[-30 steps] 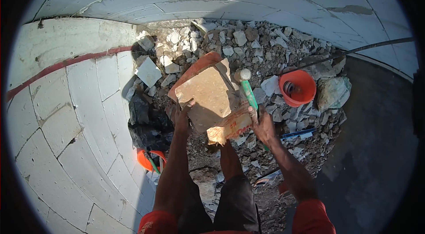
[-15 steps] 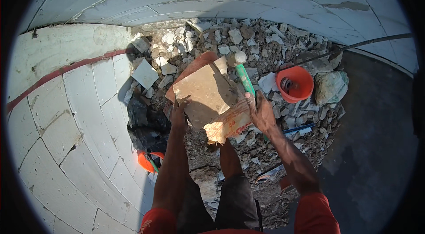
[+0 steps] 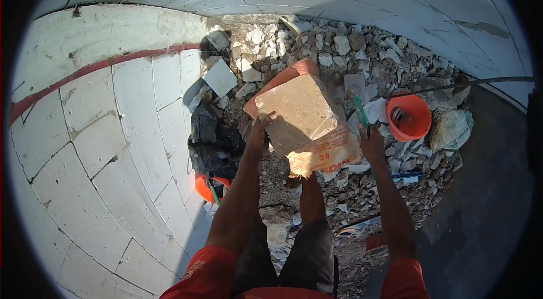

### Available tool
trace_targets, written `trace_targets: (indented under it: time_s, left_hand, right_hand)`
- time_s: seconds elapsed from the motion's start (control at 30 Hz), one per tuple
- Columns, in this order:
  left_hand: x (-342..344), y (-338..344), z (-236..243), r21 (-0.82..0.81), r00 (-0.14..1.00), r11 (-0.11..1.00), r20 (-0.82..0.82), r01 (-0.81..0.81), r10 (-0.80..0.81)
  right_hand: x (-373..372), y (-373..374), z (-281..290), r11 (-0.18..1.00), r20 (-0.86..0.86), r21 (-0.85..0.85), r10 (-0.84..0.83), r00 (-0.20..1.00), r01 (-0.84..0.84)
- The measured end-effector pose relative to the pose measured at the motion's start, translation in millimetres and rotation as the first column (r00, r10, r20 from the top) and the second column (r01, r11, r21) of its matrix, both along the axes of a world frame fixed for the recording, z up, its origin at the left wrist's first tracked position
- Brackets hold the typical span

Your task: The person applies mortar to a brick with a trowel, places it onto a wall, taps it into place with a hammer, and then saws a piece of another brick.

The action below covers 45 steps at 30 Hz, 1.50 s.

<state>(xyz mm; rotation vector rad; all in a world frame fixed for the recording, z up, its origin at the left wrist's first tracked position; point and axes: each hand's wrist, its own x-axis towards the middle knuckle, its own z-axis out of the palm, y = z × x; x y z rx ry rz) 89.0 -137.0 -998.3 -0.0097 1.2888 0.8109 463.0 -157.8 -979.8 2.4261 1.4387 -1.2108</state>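
A tan paper sack (image 3: pixel 328 155) with red print lies under the stone block (image 3: pixel 297 109), above the rubble.

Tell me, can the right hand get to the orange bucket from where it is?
Probably yes. The right hand is gripping a green-handled tool, so it isn't free, but the orange bucket sits just beyond it on the rubble with nothing between them.
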Motion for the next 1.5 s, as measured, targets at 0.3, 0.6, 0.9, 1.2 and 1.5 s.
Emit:
trace_targets:
  time_s: [0.3, 0.6, 0.9, 1.2, 1.5]
  left_hand:
    - [-27, -57, 35, -0.069, 0.904, 0.961, 0.329, -0.267, 0.275]
    - [-19, -106, 166, -0.018, 0.919, 0.979, 0.341, -0.203, 0.197]
    - [-18, -101, 352, 0.203, 0.896, 0.911, 0.349, -0.358, 0.274]
    - [-20, -28, 535, 0.496, 0.767, 0.621, 0.571, -0.606, 0.292]
    - [-178, 112, 726, 0.999, 0.967, 0.019, -0.03, 0.036, -0.252]
  right_hand:
    - [-49, 32, 35, 0.961, -0.165, 0.266, -0.036, 0.986, 0.08]
    - [-120, -13, 199, 0.996, -0.472, -0.076, 0.003, 0.882, -0.044]
    - [-168, 10, 433, 0.929, -0.754, 0.236, -0.01, 0.657, 0.285]
    - [-259, -3, 636, 0.747, -0.952, 0.3, 0.199, 0.232, 0.593]
    - [-284, 103, 858, 0.316, -0.514, 0.843, 0.715, 0.475, 0.436]
